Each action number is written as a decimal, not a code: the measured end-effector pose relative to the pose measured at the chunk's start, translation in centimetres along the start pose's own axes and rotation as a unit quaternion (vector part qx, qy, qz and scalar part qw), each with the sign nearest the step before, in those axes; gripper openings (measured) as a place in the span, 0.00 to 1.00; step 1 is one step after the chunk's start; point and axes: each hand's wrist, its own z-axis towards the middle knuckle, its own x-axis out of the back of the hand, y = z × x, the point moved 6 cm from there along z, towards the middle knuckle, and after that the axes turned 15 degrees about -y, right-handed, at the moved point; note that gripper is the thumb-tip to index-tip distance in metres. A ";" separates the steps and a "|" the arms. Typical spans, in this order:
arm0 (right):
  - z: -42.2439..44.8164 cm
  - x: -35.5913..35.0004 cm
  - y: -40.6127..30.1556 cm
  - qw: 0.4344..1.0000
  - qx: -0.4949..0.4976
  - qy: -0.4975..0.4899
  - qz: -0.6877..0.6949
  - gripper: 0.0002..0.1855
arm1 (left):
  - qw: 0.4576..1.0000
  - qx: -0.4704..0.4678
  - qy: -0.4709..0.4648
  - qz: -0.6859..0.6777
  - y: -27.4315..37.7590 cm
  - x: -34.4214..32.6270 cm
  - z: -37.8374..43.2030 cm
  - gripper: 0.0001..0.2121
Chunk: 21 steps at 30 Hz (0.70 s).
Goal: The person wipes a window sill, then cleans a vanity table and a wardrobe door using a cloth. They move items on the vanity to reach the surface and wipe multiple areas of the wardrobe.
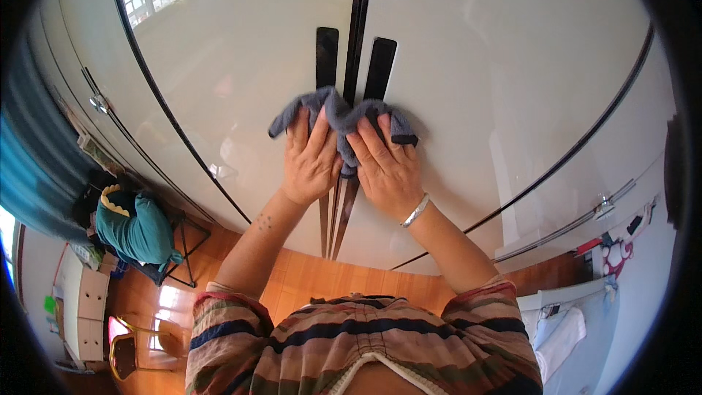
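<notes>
A crumpled grey cloth [348, 120] with dark edging lies against the dark handles of a glossy pale wardrobe. My left hand [311, 156] presses it flat-fingered over the left handle [327, 57]. Over the right handle [382, 68], my right hand [388, 167] presses the other part of the same cloth; a silver bracelet circles that wrist. Both handles show above the cloth, and their lower parts show between and below my hands. The dark seam between the two wardrobe doors [466, 120] runs behind the cloth's middle.
At lower left, a teal cushion [137, 230] rests on a folding-legged seat, near a blue curtain [44, 164], a small white cabinet [90, 307] and a yellow-framed chair [123, 348]. A bed with pale blue covering [581, 334] stands at lower right. Wooden floor [307, 274] shows below the wardrobe.
</notes>
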 end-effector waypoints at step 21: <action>9.0 7.0 3.9 0.984 -0.008 -0.072 -0.163 0.32 | 0.988 -0.126 -0.026 0.083 -3.7 10.0 10.4 0.26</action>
